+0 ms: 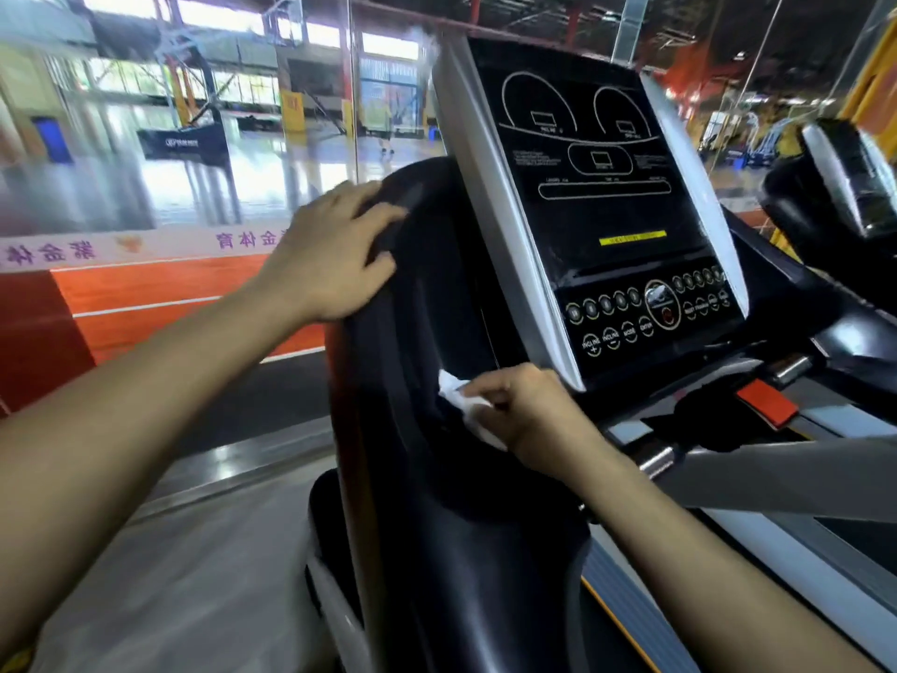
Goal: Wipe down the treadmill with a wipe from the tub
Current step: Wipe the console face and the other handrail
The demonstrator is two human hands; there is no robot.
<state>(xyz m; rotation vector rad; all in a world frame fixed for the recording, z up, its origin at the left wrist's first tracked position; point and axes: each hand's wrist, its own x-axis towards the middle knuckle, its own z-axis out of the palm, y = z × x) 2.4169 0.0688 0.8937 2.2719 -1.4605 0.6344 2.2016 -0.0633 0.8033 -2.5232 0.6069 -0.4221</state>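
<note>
Both forearms enter from the bottom edge, bare. Right hand [529, 410] sits low centre, fingers curled and pinching a crumpled white wipe [466, 405] against the black moulded side housing [437, 478] of the treadmill, just left of the console's lower corner. Wipe is bunched, partly hidden under the fingers, touching the glossy plastic.

Left hand [335, 255] is higher up, palm down on the rounded top edge of the same housing, fingers spread and draped over it, holding nothing loose.

Console [606, 211]: black panel, tilted back, silver side trim. White outlined display windows up top, yellow label strip mid-panel, rows of round buttons along the bottom, some marked INCLINE. Display looks unlit. Red tab [767, 405] just below the console on the right, next to grey handlebars [776, 473].

Second machine [844, 187] to the right, well apart, blurred.

Floor beside the treadmill is grey, then a strip of orange court flooring [160, 293] with white lines. Glass partition [194, 138] beyond, with purple lettering along its base. Behind it a large hall: shiny floor, basketball hoop stand, a person [386, 123] standing far off, exposed steel roof. Tub not seen.
</note>
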